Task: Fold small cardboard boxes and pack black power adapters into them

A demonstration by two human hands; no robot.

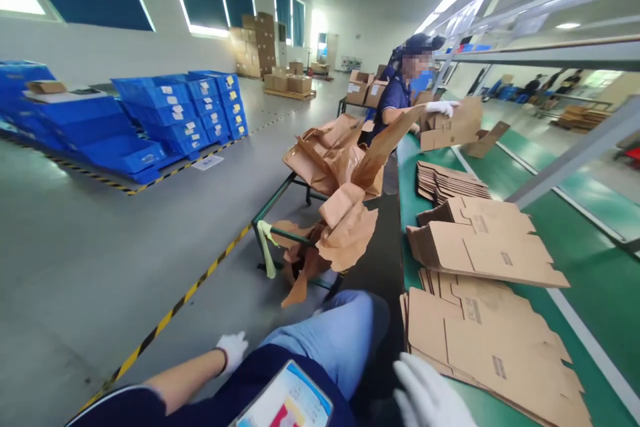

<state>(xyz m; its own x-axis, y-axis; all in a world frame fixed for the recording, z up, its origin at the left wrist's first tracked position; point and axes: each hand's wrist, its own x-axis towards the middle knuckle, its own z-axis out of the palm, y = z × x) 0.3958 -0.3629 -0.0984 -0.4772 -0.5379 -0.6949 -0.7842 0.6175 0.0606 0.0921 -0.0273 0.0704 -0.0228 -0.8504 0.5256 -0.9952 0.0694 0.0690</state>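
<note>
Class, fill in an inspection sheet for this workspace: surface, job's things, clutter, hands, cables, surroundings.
Surface: green bench, crossed lengthwise by pale strips.
Job's things: flattened cardboard boxes, lying in piles along the bench.
Clutter: crumpled brown paper, on and around a green-framed cart.
Hands: left hand gloved, away from the bench, nothing seen in it; right hand gloved, fingers extended, by the nearest pile, contact unclear.
Cables: nothing seen.
Surroundings: blue crates stacked on the left; co-worker ahead, handling a cardboard piece.
</note>
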